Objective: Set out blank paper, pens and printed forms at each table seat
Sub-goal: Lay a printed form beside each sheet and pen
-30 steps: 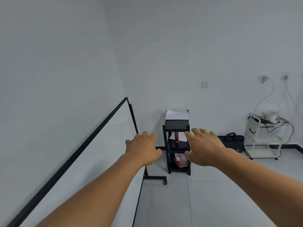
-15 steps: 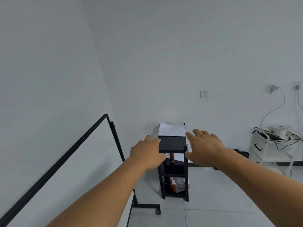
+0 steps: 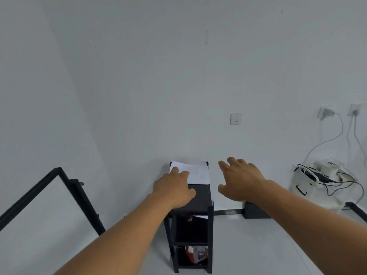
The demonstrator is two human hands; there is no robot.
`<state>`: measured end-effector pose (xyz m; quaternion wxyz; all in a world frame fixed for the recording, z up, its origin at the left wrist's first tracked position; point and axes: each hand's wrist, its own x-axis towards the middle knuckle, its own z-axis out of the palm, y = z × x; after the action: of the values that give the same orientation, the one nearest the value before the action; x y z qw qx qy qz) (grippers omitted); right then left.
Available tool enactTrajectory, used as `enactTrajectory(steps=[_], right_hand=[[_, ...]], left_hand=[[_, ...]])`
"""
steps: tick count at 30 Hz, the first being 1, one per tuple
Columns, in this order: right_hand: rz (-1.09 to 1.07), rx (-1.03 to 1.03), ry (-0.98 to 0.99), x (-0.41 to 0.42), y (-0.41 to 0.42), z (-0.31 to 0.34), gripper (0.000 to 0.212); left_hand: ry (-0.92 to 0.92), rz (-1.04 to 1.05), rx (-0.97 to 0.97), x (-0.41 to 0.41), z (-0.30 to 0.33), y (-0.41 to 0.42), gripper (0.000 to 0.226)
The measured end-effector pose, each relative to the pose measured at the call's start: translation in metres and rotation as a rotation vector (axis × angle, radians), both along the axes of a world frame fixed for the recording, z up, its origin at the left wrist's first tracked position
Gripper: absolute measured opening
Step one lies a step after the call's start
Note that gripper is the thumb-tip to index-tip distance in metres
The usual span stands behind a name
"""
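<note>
Printed sheets (image 3: 198, 172) lay on the black shelf unit's (image 3: 200, 197) top, far end. Left hand (image 3: 174, 188) over the sheets' near-left corner, fingers loosely extended; contact unclear. Right hand (image 3: 239, 180) hovered right, fingers spread, holding nothing.

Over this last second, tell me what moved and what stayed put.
The person has closed in on the black shelf unit, which now looks nearer. The left hand has moved forward over the shelf top, its fingertips at the edge of the printed papers; whether it touches them cannot be told. The right hand stays open in the air to the shelf's right. Neither hand holds anything. The papers lie where they were.
</note>
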<state>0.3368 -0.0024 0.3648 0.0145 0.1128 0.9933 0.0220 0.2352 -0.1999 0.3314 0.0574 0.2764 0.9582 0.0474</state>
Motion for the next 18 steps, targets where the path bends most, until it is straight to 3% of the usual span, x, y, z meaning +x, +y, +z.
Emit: enactTrajectory(steps=[11,18], right_hand=[[0.043,-0.053,-0.040,-0.151,0.117,-0.029,0.050],[0.200,-0.067,-0.094,-0.249,0.217,-0.068,0.052]], left_hand=[[-0.077,0.033,-0.063,-0.150,-0.035,0.110,0.075],[-0.133,0.214,-0.050,-0.209,-0.073,0.195,0.073]])
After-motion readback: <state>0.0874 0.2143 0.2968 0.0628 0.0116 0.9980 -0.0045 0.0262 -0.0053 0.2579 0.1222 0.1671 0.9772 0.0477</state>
